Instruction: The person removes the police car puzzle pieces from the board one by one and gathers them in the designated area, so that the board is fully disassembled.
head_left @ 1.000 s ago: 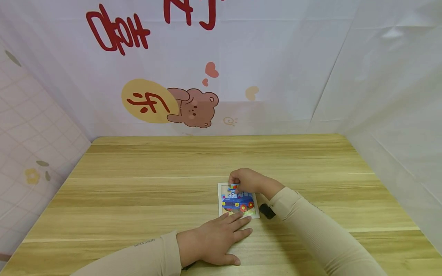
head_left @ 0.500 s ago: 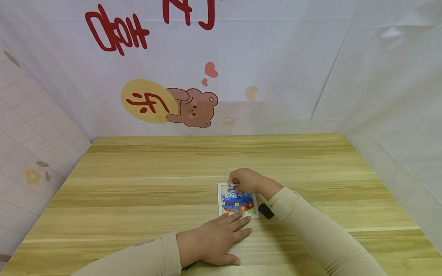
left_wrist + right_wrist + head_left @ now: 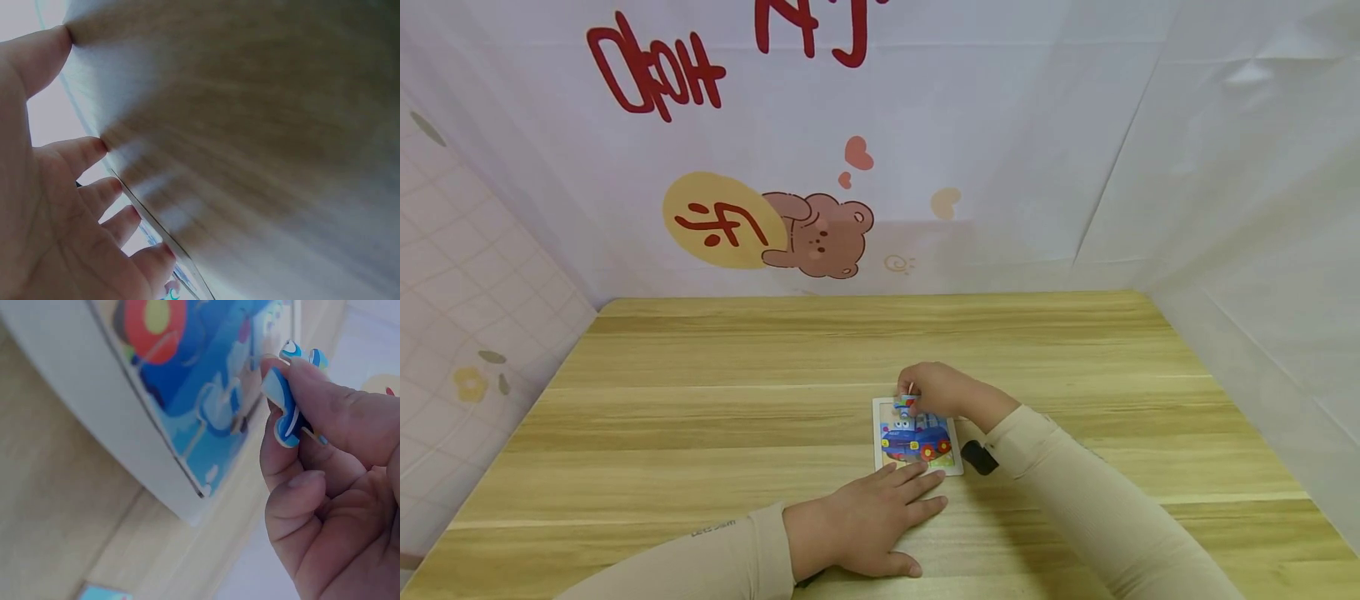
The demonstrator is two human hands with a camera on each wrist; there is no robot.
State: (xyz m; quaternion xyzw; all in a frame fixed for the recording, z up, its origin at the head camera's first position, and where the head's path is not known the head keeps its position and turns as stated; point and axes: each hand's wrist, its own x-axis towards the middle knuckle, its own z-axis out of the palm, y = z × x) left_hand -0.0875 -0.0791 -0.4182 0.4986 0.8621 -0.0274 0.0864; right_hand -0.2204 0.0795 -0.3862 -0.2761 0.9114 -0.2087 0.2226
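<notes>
A jigsaw puzzle [image 3: 917, 437] of a blue cartoon car lies in a white frame [image 3: 877, 433] on the wooden table. Between thumb and fingertips, my right hand [image 3: 942, 390] pinches a blue puzzle piece [image 3: 284, 409] over the far edge of the puzzle, tilted and clear of the surface in the right wrist view. Bare tray shows at the puzzle's far left. My left hand [image 3: 874, 521] lies with spread, straight fingers at the near edge, its fingertips on the frame and the thumb on the table, as the left wrist view [image 3: 75, 231] also suggests.
A light blue piece [image 3: 103, 592] lies on the table beside the frame, partly cut off in the right wrist view. A black object [image 3: 979, 458] shows by the right wrist. White cloth walls [image 3: 1022, 125] with printed figures border the wooden table [image 3: 700, 375].
My right hand has risen slightly, and the piece in its fingers is now lifted and turned a little. My left hand has stayed in place.
</notes>
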